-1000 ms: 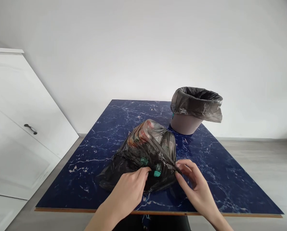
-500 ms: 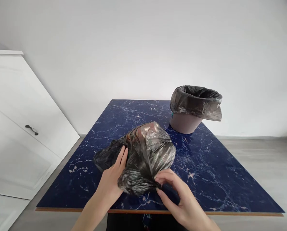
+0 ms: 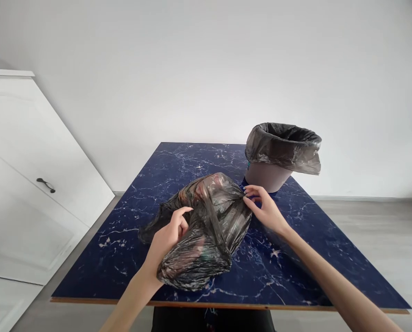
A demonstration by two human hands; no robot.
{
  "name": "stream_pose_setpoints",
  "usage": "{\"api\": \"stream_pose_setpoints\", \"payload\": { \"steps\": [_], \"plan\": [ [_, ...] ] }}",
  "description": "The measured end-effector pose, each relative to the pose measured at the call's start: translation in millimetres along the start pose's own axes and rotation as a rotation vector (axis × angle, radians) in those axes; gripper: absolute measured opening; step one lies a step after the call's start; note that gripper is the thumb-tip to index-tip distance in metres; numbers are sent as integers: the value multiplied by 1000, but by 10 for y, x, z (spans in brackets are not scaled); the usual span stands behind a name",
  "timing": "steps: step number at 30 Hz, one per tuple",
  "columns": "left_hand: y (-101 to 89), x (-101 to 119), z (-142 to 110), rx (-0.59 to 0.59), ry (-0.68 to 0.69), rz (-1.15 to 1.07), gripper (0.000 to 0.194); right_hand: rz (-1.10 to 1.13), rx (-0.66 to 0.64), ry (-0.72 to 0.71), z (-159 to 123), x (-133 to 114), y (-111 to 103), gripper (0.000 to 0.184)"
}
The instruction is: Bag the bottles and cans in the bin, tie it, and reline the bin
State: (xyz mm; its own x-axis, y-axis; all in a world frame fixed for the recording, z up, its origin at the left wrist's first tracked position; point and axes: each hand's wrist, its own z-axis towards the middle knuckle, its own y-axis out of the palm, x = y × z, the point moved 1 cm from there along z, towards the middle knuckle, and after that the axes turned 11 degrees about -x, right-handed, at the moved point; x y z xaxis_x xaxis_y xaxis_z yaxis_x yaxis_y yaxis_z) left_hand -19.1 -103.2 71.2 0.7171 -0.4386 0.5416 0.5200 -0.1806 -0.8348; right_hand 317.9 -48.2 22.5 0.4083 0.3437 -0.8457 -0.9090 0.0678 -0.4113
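Observation:
A filled black plastic bag (image 3: 209, 230) lies on the dark blue marble-patterned table (image 3: 306, 258), near its front middle. My left hand (image 3: 167, 235) rests against the bag's left side, its fingers curled and pinching the plastic. My right hand (image 3: 264, 207) reaches to the bag's far right edge and pinches a fold of the film between thumb and fingertips. Reddish and greenish contents show faintly through the plastic.
A grey bin (image 3: 268, 177) lined with a black bag (image 3: 284, 147) stands at the table's back right, just beyond my right hand. A white cabinet door with a dark handle (image 3: 45, 184) leans at the left. Grey floor surrounds the table.
The bag was turned and its loose front folded over. My right hand moved from the bag's near edge to its far right edge; my left hand shifted a little right on the bag.

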Motion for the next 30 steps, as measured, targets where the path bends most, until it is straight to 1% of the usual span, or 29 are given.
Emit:
{"api": "stream_pose_setpoints", "payload": {
  "steps": [2,4,6,7,9,10,12,14,16,17,18,19,20,21,22,23,24,25,27,28,30],
  "plan": [
    [-1,37,29,-48,14,26,59,-8,-10,23,153,114,50,48],
    [-35,35,59,-85,23,50,50,3,-24,53,228,202,117,50],
    [-106,18,85,-89,11,18,40,32,-33,79,237,268,172,50],
    [-152,17,95,-69,2,-15,38,52,-36,87,224,292,190,50],
    [-248,52,107,32,9,-80,38,93,-40,97,183,318,203,51],
    [-289,89,109,119,37,-99,38,112,-40,98,159,320,200,51],
    [-339,180,103,329,126,-119,38,145,-35,97,118,305,186,51],
    [-333,238,82,500,214,-170,43,168,-25,93,89,275,173,50],
    [-283,202,35,606,259,-281,56,185,-13,90,74,244,172,49],
    [-249,141,-2,648,246,-340,60,193,-9,89,70,232,177,49],
    [-213,56,-48,677,202,-381,60,201,-6,89,69,222,184,49],
    [-175,-45,-100,672,130,-398,57,207,-5,88,69,215,193,49],
    [-138,-150,-158,636,37,-382,50,214,-3,88,70,210,202,49],
    [-101,-245,-214,527,-48,-338,48,219,-3,87,72,207,211,50],
    [-66,-318,-268,408,-85,-288,46,225,-2,87,74,204,219,50],
    [-35,-363,-315,288,-90,-233,45,230,-1,87,75,200,225,50],
    [-5,-374,-352,178,-63,-184,45,236,0,87,76,197,230,50],
    [20,-354,-377,95,-20,-145,45,241,2,86,76,193,234,49],
    [63,-240,-381,-20,40,-97,47,249,5,87,73,182,237,48],
    [80,-163,-362,-62,49,-80,47,252,7,88,71,176,238,48],
    [102,-8,-297,-108,49,-46,45,256,11,88,67,165,237,48]
  ]
}}
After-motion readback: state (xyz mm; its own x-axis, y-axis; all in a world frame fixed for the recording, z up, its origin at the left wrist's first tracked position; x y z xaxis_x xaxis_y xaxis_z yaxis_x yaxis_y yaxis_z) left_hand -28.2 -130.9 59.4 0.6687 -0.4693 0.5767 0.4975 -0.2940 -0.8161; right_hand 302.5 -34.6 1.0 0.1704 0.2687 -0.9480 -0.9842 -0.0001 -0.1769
